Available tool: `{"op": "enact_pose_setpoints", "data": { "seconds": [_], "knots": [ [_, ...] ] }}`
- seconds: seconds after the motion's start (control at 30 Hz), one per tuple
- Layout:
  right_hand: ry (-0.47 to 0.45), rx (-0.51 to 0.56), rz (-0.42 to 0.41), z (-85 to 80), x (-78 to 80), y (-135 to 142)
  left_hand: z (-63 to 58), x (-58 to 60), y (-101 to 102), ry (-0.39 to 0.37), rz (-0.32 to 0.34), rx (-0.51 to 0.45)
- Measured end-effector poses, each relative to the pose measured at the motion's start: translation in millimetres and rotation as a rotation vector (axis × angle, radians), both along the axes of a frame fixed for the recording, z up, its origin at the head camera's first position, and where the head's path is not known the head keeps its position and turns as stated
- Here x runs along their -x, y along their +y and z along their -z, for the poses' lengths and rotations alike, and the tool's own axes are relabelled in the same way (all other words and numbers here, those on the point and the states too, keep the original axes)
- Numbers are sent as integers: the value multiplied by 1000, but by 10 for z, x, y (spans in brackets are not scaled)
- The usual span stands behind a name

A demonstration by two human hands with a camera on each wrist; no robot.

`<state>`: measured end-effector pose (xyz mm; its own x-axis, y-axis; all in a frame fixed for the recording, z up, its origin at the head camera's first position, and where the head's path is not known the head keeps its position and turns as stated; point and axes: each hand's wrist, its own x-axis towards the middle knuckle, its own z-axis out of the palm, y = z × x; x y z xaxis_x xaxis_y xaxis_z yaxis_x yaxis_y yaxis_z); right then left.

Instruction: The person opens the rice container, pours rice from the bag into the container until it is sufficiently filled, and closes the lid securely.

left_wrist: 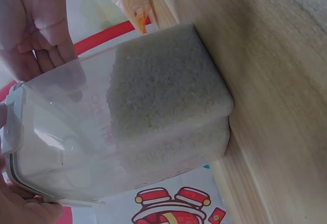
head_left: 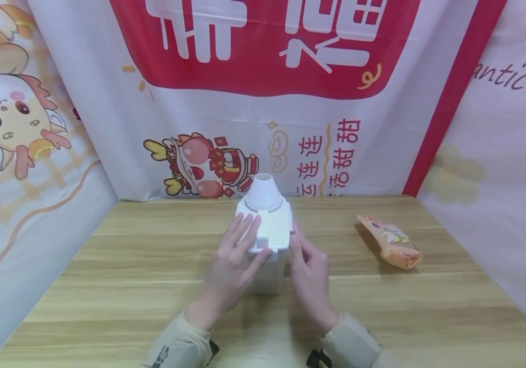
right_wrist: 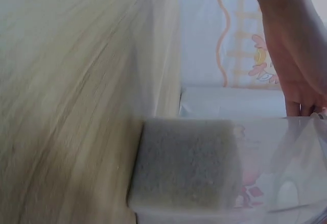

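A clear plastic rice storage box [left_wrist: 163,86] with a white lid [head_left: 276,225] stands upright on the wooden table. Pale rice fills its lower part, and a white cone-shaped cap [head_left: 264,194] sits on the lid. My left hand [head_left: 232,258] rests on the lid's left side with fingers spread; its thumb reaches the front clip. At the lid's right edge, my right hand [head_left: 310,271] pinches the side with thumb and fingers. In the left wrist view, its bent fingers [left_wrist: 43,58] lie against the box wall near the lid.
An orange-and-white packet [head_left: 393,243] lies on the table [head_left: 152,286] to the right of the box. Printed cloth [head_left: 263,112] hangs behind the table and along both sides.
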<state>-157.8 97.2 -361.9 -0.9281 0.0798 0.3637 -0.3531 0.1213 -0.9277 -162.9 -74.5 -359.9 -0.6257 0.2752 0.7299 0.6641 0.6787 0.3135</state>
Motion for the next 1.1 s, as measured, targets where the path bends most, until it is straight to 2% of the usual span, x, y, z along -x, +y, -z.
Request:
{"op": "enact_pose_setpoints", "data": {
  "seconds": [0.2,0.37,0.67,1.1],
  "knots": [
    [-70,72,-10,-4,-31,-43,4,-1,16,6,-9,-9],
    [-84,125,-10,23,-32,-63,-7,-6,38,12,-17,-11],
    [-89,49,-24,-16,-28,-40,-21,-21,54,-1,-26,-30],
    [-85,-13,-1,-30,-38,-41,-31,-28,54,-23,-24,-32]
  ]
}}
